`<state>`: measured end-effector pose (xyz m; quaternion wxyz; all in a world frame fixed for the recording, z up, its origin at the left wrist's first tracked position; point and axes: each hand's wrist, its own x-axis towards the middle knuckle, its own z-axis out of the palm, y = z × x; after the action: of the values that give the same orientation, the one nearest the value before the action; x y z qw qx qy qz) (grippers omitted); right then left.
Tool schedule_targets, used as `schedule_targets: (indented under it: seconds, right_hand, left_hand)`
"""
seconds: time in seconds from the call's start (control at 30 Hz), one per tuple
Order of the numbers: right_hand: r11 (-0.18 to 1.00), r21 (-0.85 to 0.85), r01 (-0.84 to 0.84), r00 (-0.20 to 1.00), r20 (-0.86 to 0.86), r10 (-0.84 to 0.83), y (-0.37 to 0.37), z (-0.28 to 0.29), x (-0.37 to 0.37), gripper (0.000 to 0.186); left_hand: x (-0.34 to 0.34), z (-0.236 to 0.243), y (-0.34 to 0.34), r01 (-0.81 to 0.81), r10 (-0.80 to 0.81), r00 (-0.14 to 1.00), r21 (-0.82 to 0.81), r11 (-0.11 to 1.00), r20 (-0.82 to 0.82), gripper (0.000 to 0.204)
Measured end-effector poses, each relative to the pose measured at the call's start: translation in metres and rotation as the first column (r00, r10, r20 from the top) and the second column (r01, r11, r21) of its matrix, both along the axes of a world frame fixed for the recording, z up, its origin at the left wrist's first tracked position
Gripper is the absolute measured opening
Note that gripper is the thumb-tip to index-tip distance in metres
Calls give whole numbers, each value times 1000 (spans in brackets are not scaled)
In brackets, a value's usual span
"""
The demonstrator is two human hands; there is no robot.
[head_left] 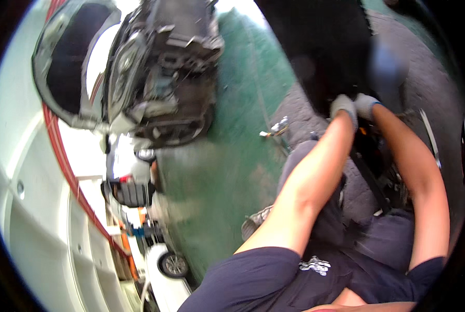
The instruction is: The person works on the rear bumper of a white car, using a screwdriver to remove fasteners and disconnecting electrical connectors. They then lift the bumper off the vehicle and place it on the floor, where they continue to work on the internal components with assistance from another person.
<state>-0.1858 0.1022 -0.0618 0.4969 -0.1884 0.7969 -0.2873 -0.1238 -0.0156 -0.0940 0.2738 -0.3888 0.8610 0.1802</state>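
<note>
Your gloved left hand (344,108) and right hand (366,105) were side by side at the near edge of the large black panel (326,47), which extended ahead of you; the fingers were obscured, so a grip could not be confirmed. This pairing presumably concentrated effort on one spot. Your left arm was nearly straight, your right bent at the elbow. Leftward, a small whitish bundle (277,128) lay near a partly dismantled vehicle (164,88).

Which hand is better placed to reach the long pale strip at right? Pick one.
Right, I'd judge: the right hand is nearer the pale strip, while the left hand would likely have to cross the right forearm. Both are at the black panel.
</note>
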Motion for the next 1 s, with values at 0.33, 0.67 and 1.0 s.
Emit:
schedule_targets:
  seconds: [0.33, 0.67, 1.0]
  right_hand:
    - [996, -73, -55, 998, 12, 56, 1, -89, -5, 52]
    - [984, -169, 61, 996, 75, -49, 13, -122, -26, 67]
    - [970, -44, -238, 953, -202, 225, -3, -44, 0, 61]
  left_hand:
    - [-4, -28, 16, 166, -155, 979, -68, 984, 135, 33]
    - [-22, -8, 42, -162, 162, 987, -9, 987, -3, 35]
    - [3, -1, 26, -474, 486, 863, 111, 874, -138, 44]
